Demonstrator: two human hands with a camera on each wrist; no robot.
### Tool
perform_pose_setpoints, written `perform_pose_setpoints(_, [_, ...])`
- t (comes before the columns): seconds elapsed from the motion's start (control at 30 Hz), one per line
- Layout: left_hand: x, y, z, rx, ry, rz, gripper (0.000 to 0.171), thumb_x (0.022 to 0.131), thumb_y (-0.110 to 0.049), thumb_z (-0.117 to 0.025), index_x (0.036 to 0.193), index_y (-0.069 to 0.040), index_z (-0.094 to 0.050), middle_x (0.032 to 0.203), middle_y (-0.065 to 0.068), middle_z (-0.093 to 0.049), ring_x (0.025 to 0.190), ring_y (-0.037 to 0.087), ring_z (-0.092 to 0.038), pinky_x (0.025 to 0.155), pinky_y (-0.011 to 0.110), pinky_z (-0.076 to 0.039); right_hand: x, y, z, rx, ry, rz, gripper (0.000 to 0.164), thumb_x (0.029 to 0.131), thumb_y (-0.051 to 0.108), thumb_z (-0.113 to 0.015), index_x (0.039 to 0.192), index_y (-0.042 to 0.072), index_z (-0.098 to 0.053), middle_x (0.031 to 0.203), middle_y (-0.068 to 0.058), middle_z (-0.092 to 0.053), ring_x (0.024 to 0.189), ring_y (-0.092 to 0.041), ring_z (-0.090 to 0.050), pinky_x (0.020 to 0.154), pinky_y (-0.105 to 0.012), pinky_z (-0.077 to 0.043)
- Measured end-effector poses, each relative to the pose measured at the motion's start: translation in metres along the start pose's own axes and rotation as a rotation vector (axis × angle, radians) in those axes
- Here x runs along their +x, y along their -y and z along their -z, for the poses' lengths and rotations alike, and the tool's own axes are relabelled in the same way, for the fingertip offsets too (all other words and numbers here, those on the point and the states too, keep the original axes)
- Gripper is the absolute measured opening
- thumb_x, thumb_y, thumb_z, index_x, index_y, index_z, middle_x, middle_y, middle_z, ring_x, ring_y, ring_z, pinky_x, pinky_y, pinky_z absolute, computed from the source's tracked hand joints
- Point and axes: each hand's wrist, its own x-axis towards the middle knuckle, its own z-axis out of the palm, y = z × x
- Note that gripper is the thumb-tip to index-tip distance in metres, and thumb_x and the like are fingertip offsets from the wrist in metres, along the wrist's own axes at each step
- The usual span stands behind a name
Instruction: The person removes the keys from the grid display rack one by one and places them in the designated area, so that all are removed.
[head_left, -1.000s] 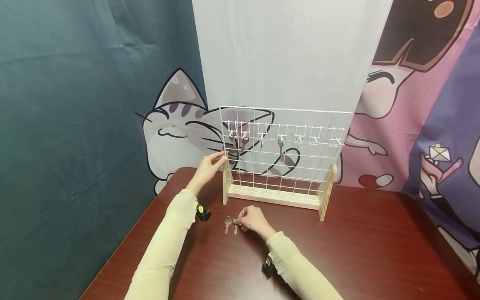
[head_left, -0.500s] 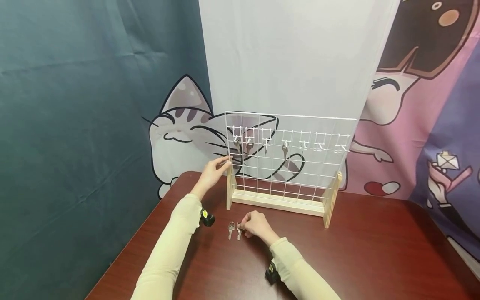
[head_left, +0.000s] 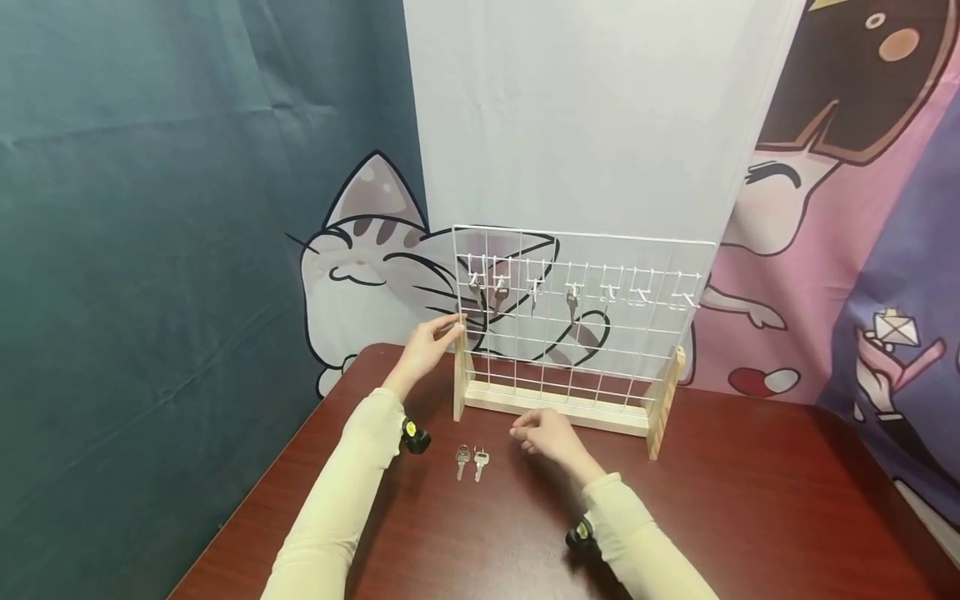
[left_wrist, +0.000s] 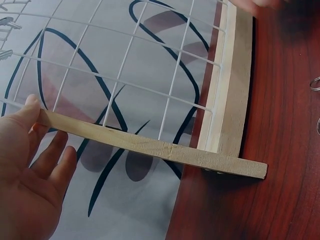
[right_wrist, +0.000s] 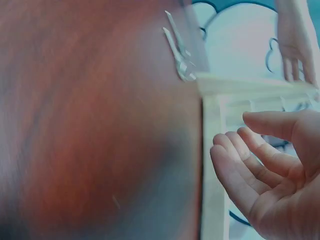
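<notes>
My left hand (head_left: 423, 348) holds the upper end of the left wooden post (left_wrist: 150, 145) of a white wire-grid rack, thumb and fingers on either side of it in the left wrist view. Two silver keys with small rings, a left key (head_left: 462, 463) and a right key (head_left: 481, 463), lie side by side on the table in front of the rack. Just right of them, near the rack's wooden base (head_left: 555, 409), is my right hand (head_left: 553, 435). In the right wrist view its thumb and fingers are loosely bent and apart, nothing between them.
White hooks line the grid's upper part, and several keys, such as a hanging key (head_left: 573, 305), dangle from those toward the left. The right wooden post (head_left: 665, 404) stands on the reddish table (head_left: 765, 500). A printed cloth backdrop (head_left: 600, 108) rises behind.
My right hand has let go of the right key and moved right and away from it, leaving the key lying beside the other. My left hand stays on the rack post.
</notes>
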Motion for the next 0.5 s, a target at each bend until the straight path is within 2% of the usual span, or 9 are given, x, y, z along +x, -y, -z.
perform_pose_setpoints(0.17, [0.0,0.0,-0.001,-0.007,-0.003,-0.002,0.043,0.103,-0.033,-0.061,0.141,-0.014,-0.061,0.139,0.01,-0.061,0.123,0.029,-0.061,0.103,0.045,-0.049,-0.006,0.006,0.037,-0.029,-0.132,0.026,0.016,0.092,0.009,-0.072,0.104,-0.001,-0.074,0.088,-0.016,-0.074,0.076,-0.029,-0.071,0.064,-0.029,-0.057])
perform_pose_setpoints(0.3, [0.0,-0.001,-0.001,-0.005,-0.003,-0.003,0.043,0.103,-0.033,-0.061,0.141,-0.014,-0.061,0.14,0.01,-0.06,0.124,0.029,-0.061,0.104,0.045,-0.048,-0.015,0.017,0.069,-0.004,-0.231,0.05,0.022,0.095,0.013,-0.07,0.113,0.0,-0.073,0.102,-0.016,-0.075,0.084,-0.029,-0.074,0.072,-0.03,-0.058])
perform_pose_setpoints(0.4, [0.0,0.0,-0.001,0.001,-0.005,0.002,0.043,0.102,-0.035,-0.061,0.141,-0.015,-0.061,0.14,0.009,-0.061,0.124,0.028,-0.061,0.104,0.044,-0.049,-0.021,0.029,0.092,0.036,-0.296,0.075,0.028,0.096,0.018,-0.07,0.118,0.0,-0.071,0.113,-0.017,-0.073,0.086,-0.023,-0.074,0.076,-0.026,-0.057])
perform_pose_setpoints(0.5, [0.0,0.0,-0.001,0.004,-0.001,-0.003,0.044,0.103,-0.035,-0.061,0.141,-0.014,-0.061,0.139,0.009,-0.061,0.124,0.028,-0.061,0.104,0.044,-0.049,-0.026,0.043,0.112,0.033,-0.389,0.111,0.032,0.096,0.023,-0.071,0.121,0.002,-0.071,0.115,-0.016,-0.072,0.087,-0.013,-0.071,0.075,-0.02,-0.053])
